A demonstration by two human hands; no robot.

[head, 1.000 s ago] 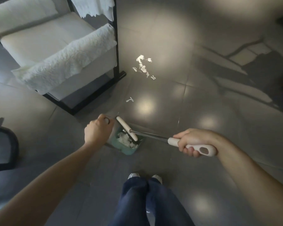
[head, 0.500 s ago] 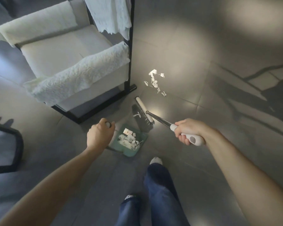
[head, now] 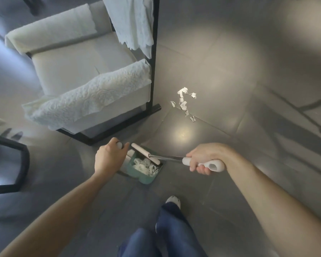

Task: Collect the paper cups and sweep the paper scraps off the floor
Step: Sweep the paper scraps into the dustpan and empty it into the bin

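Broom head back over dustpan, diagonal.

Open grey tiled floor ahead and right of white torn paper scraps; approach free there. Left of scraps: black metal frame of cream upholstered armchair stands near, blocks that side. Green plastic dustpan sits well short of scraps, bare floor between.

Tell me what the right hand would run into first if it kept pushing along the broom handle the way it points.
Probably the green dustpan: the right hand aims the broom left, its head over the pan's mouth; depth is uncertain.
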